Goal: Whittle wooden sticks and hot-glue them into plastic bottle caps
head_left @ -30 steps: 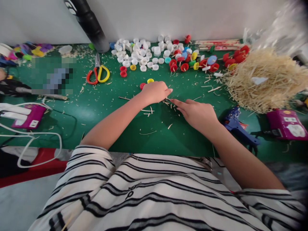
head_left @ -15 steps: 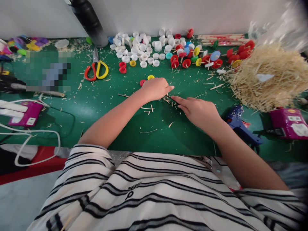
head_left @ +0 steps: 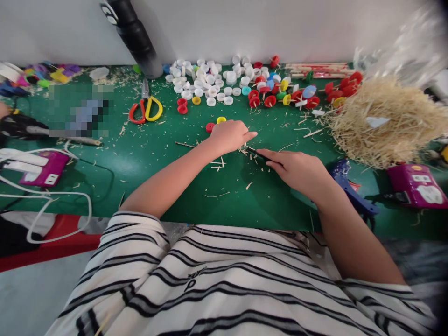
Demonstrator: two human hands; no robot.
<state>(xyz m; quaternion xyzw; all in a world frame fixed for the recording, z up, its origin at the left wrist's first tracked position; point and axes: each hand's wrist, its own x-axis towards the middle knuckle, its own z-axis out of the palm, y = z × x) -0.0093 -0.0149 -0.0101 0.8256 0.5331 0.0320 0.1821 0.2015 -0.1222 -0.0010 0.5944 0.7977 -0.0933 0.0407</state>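
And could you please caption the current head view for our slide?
Right hand with a slim dark tool, beside the left hand, amid shavings on a green table.

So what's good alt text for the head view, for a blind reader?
Over a green table, the right hand holds a thin dark tool close to the left hand, amid pale shavings. Around them lie scissors, caps, a blue glue gun and a straw heap; a black bottle stands behind.

The right hand (head_left: 301,171) has drawn away from the left hand (head_left: 229,135).
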